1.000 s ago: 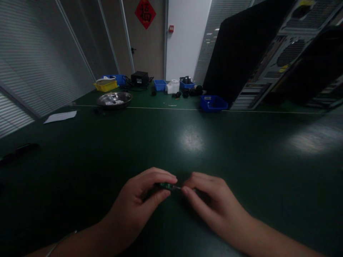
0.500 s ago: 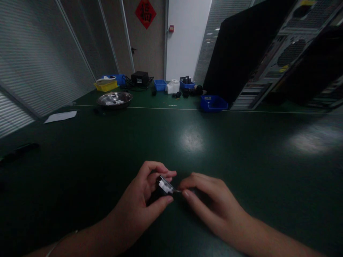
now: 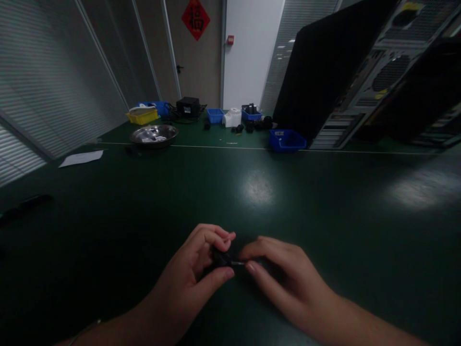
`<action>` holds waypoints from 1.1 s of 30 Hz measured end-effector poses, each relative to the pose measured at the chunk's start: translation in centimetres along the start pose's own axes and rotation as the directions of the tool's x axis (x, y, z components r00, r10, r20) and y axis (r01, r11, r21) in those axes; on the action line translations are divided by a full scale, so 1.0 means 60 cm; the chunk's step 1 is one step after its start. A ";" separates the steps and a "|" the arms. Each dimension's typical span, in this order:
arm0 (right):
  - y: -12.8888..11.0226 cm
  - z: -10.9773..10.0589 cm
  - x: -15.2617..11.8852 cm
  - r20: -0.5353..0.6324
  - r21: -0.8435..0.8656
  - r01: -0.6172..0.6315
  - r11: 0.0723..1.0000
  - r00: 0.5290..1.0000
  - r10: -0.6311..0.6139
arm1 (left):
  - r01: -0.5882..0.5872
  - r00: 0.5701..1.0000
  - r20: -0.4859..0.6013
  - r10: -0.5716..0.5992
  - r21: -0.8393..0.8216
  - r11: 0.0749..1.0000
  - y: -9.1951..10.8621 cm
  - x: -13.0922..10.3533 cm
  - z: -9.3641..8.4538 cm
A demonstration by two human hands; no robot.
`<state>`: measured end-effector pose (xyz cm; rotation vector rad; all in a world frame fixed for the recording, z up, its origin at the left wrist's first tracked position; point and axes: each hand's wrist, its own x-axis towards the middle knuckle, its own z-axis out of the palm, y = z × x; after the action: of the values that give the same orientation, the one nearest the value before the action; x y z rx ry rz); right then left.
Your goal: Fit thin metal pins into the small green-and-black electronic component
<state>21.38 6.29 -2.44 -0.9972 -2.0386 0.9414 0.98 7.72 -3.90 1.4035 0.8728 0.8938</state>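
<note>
Tabletop [image 3: 324, 202] roomy ahead | left fingers [image 3: 216, 281] hold black piece [image 3: 221, 258] | right fingers [image 3: 264, 279] pinch thin shaft [image 3: 238, 263]

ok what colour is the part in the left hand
The part in the left hand looks black in the head view.

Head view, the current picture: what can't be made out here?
All in the head view:
1. Dark part: the left hand partly covers it, and dim light hides its details.
2. Thin shaft: the right hand hides one end.
3. Paper: too small and far to show any writing.
4. Pale pieces in the metal bowl: too small to identify.
5. Black object: dim, and cut off by the left edge.
</note>
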 end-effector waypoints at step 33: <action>-0.087 0.023 -0.056 -0.178 -0.132 0.119 0.984 0.974 -0.141 | -0.078 0.989 0.140 0.051 0.197 0.977 0.046 -0.105 0.046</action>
<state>20.03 0.68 0.29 -0.9631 -1.9938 0.6378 0.79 0.77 -1.26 1.6568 0.8374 0.7653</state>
